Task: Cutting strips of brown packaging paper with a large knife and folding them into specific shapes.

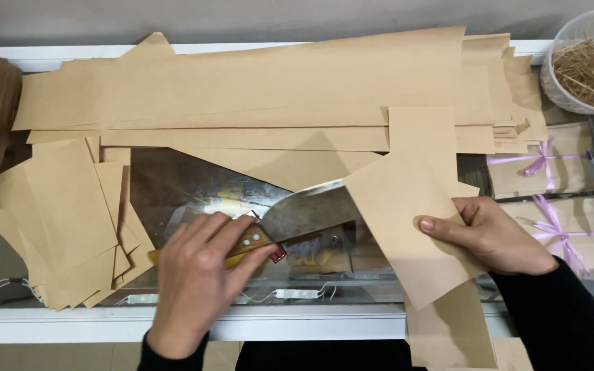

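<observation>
The left hand is closed around the wooden handle of a broad knife, whose blade runs up and to the right, into a fold of a brown paper sheet. The right hand pinches that sheet, thumb on top, just right of the blade. Left of the left hand lies a stack of cut paper pieces; long paper strips lie beyond both hands.

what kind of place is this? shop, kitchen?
Probably a small shop's packing counter. The work surface is a glass-topped display case strewn with cut kraft paper sheets. Under the glass lie paper packages tied with lilac ribbon, and a tub of straw filler sits at the corner.
</observation>
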